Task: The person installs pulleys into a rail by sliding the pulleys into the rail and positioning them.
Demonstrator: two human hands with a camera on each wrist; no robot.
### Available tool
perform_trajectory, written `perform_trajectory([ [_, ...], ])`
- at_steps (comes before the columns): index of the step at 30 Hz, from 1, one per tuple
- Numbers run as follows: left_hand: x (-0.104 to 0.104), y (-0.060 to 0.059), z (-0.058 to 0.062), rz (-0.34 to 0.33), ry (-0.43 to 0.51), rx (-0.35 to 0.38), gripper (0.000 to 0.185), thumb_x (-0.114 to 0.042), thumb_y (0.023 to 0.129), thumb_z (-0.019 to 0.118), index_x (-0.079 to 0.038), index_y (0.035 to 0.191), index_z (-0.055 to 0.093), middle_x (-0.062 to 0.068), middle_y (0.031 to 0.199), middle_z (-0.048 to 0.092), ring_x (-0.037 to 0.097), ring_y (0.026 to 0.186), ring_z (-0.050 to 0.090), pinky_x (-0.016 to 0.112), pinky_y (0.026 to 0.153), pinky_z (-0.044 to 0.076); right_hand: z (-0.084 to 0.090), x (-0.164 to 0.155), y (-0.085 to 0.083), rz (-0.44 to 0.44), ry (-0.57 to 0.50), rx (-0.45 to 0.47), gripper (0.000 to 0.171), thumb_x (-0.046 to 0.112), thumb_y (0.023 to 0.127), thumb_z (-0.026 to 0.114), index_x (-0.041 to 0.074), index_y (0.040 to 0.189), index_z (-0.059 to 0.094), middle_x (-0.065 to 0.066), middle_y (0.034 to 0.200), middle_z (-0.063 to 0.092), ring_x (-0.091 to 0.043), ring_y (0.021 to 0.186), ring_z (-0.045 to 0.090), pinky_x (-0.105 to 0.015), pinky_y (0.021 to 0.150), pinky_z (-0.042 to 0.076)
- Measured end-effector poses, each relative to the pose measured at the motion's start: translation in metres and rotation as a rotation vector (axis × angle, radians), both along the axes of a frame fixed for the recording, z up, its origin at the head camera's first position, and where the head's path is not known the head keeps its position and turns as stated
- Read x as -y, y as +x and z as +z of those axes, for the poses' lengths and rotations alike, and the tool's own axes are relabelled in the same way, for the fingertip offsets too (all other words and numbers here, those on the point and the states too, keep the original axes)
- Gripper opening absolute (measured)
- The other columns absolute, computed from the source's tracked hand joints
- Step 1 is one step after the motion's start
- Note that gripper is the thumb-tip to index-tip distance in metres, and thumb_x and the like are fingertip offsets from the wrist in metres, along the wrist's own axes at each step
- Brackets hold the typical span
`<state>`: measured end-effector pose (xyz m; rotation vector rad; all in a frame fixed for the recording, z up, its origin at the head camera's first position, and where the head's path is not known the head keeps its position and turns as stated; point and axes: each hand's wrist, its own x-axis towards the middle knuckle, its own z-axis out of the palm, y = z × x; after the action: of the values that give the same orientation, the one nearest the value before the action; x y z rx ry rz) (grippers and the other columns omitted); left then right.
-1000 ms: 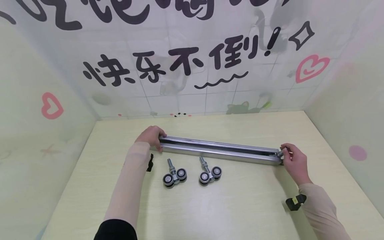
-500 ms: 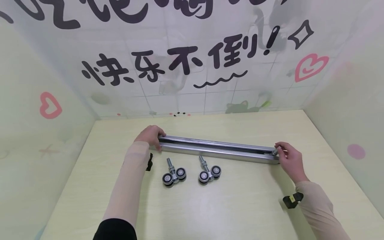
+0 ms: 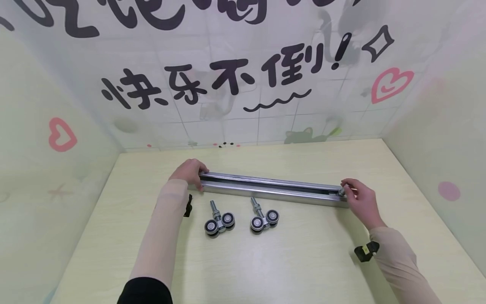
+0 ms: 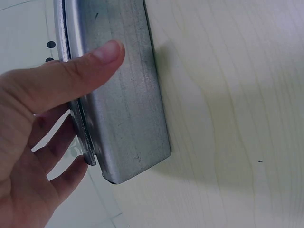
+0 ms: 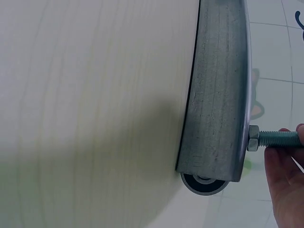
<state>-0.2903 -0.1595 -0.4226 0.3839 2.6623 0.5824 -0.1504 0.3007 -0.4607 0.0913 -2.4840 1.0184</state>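
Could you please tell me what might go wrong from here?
One wheel pokes past the end of the rail, so it might roll out if the right hand releases the bolt.
If the left hand loosens its grip, the rail could slide.
The two loose rollers lie in front of it and might get knocked.

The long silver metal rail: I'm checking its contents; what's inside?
A round black wheel pokes from the end by the right hand; the rail covers its rest and anything deeper.
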Motion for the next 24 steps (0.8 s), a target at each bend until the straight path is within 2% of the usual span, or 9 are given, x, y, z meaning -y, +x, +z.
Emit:
perform_trajectory([
  [10, 0.000, 0.000, 0.001, -0.001, 0.005, 0.000, 0.065, -0.001, 0.052, 0.083, -0.003, 0.113, 0.062, 0.014, 0.115, 0.060, 0.028, 0.104, 0.054, 0.043, 0.095, 0.041, -0.002, 0.007, -0.005, 0.037, 0.010, -0.012, 0.016, -0.008, 0.083, 0.054, -0.007, 0.098, 0.060, -0.022, 0.091, 0.065, 0.021, 0.081, 0.041, 0.002, 0.067, 0.037],
  [16, -0.001, 0.000, 0.002, 0.002, 0.000, 0.007, 0.065, -0.001, 0.052, 0.083, -0.004, 0.114, 0.062, 0.014, 0.116, 0.060, 0.028, 0.105, 0.054, 0.043, 0.096, 0.041, -0.002, 0.012, -0.008, 0.056, 0.026, -0.006, 0.016, -0.009, 0.083, 0.054, -0.006, 0.098, 0.060, -0.021, 0.091, 0.065, 0.006, 0.081, 0.051, 0.002, 0.067, 0.037],
  [20, -0.001, 0.000, 0.002, 0.008, -0.001, 0.009, 0.065, -0.001, 0.052, 0.083, -0.004, 0.113, 0.062, 0.014, 0.116, 0.060, 0.028, 0.105, 0.054, 0.044, 0.096, 0.040, 0.001, 0.014, -0.008, 0.090, 0.038, 0.021, 0.018, -0.009, 0.084, 0.053, -0.006, 0.101, 0.059, -0.020, 0.092, 0.064, 0.007, 0.084, 0.049, 0.002, 0.067, 0.038],
  [22, -0.001, 0.000, 0.002, 0.012, 0.002, 0.012, 0.065, -0.001, 0.052, 0.083, -0.004, 0.113, 0.062, 0.014, 0.116, 0.060, 0.028, 0.105, 0.054, 0.044, 0.096, 0.040, 0.002, 0.012, -0.009, 0.103, 0.052, 0.047, 0.019, -0.009, 0.084, 0.052, -0.006, 0.102, 0.058, -0.020, 0.093, 0.064, 0.000, 0.086, 0.054, 0.001, 0.067, 0.038],
  [24, -0.001, 0.000, 0.002, 0.012, 0.005, 0.016, 0.065, -0.001, 0.052, 0.082, -0.004, 0.113, 0.062, 0.015, 0.115, 0.060, 0.028, 0.104, 0.054, 0.044, 0.096, 0.040, 0.004, 0.010, -0.009, 0.123, 0.062, 0.079, 0.020, -0.009, 0.085, 0.052, -0.006, 0.104, 0.057, -0.020, 0.095, 0.064, -0.008, 0.087, 0.057, -0.006, 0.069, 0.045],
])
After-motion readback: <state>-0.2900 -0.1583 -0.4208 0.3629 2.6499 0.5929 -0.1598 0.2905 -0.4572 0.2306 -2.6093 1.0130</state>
